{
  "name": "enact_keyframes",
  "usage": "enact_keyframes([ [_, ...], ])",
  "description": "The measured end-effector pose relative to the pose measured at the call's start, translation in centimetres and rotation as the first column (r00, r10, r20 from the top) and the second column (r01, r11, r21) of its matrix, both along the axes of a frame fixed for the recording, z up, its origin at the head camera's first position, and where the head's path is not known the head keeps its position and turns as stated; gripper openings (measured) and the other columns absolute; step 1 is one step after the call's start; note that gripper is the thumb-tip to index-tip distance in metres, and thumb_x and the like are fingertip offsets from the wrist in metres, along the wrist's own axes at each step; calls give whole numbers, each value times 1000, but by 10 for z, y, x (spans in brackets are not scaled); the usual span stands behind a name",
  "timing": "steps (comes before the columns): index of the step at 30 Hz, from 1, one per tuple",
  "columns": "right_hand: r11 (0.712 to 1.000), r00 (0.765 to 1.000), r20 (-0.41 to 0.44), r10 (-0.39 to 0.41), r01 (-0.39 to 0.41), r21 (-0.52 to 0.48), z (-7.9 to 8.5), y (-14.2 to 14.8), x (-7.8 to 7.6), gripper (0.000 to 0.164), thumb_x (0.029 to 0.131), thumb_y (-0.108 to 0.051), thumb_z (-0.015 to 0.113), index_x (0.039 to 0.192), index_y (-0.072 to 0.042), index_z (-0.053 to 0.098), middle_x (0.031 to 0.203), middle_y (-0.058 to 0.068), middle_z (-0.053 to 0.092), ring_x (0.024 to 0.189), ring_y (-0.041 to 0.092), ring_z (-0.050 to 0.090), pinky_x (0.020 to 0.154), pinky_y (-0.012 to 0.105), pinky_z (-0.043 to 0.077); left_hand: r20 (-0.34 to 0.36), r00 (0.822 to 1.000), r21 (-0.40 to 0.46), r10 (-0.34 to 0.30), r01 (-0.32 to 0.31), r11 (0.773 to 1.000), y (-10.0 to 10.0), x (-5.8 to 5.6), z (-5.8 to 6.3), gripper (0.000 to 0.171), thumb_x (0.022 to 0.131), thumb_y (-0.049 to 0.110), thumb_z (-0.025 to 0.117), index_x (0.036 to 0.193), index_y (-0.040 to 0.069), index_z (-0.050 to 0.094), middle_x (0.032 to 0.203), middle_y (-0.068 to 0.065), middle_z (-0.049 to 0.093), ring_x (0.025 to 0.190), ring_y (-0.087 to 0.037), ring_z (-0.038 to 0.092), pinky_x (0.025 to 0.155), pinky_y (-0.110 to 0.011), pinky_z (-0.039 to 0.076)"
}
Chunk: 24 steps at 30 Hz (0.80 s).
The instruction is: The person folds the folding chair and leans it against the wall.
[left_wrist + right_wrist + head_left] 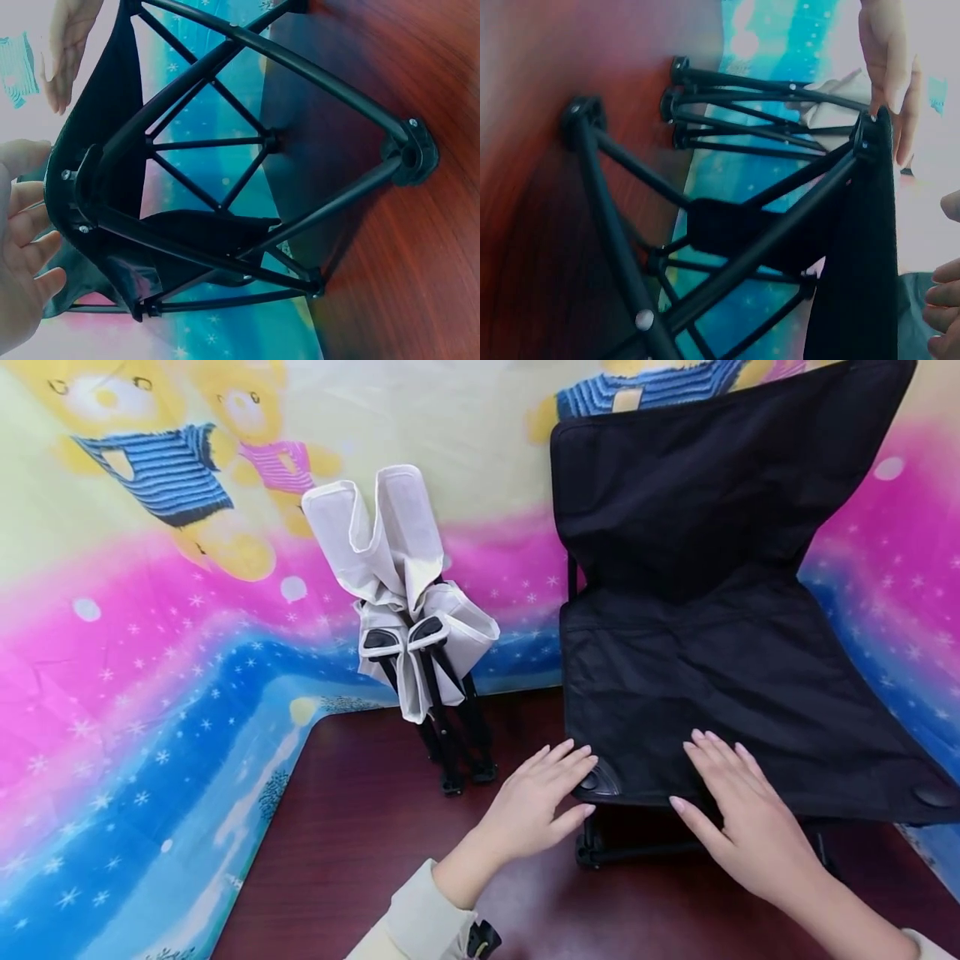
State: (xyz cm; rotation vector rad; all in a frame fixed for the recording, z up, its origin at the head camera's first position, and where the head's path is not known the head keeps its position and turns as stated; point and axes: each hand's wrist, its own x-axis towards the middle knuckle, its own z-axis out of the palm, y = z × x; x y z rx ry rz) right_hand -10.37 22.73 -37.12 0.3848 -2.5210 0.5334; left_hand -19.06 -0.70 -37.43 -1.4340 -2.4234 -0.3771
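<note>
A black folding chair (pixel 690 693) stands unfolded on the dark red tabletop, its fabric seat and backrest spread out. My left hand (pixel 528 802), fingers straight, is at the seat's front left corner by a dark corner patch (pixel 602 779). Over the front edge of the seat lies my right hand (pixel 750 827), its fingers extended and thumb apart. Neither hand grips anything. In the left wrist view the crossed black leg tubes (pixel 315 75) show beneath the seat, with my left fingers (pixel 30 251) beside the corner. The right wrist view shows the chair's underside frame (pixel 742 277).
Left of the black chair, a folded white chair (pixel 408 552) with bundled black legs stands upright on the tabletop (pixel 360 860). Behind both hangs a colourful cloth (pixel 202 635) printed with bears and snowflakes, also running along the left side.
</note>
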Motion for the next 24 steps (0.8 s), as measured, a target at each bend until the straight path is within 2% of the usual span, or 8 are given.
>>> enact_keyframes([
  [9, 998, 997, 26, -66, 66, -1, -3, 23, 14, 58, 80, -26, 60, 125, 6, 39, 133, 19, 32, 128, 17, 16, 103, 30, 4, 5, 992, 88, -123, 122, 989, 5, 2, -4, 31, 84, 25, 54, 112, 11, 58, 122, -2, 50, 122, -15, 31, 102, -29, 17],
  [18, 990, 988, 67, -140, 139, 22, -10, 38, 20, 61, 81, -26, 59, 126, 9, 35, 133, 24, 29, 129, 20, 10, 103, 33, 2, -13, 992, 104, -127, 128, 986, 7, 2, -4, 33, 83, 24, 55, 113, 10, 57, 121, -2, 50, 121, -14, 32, 101, -28, 18],
  [24, 968, 956, 155, -250, 244, 59, -13, 51, 24, 66, 84, -29, 55, 125, 16, 30, 132, 31, 23, 129, 27, 2, 102, 37, -5, -9, 989, 116, -149, 149, 982, 10, 2, -2, 35, 82, 21, 57, 114, 8, 56, 122, -4, 50, 121, -14, 32, 101, -28, 18],
])
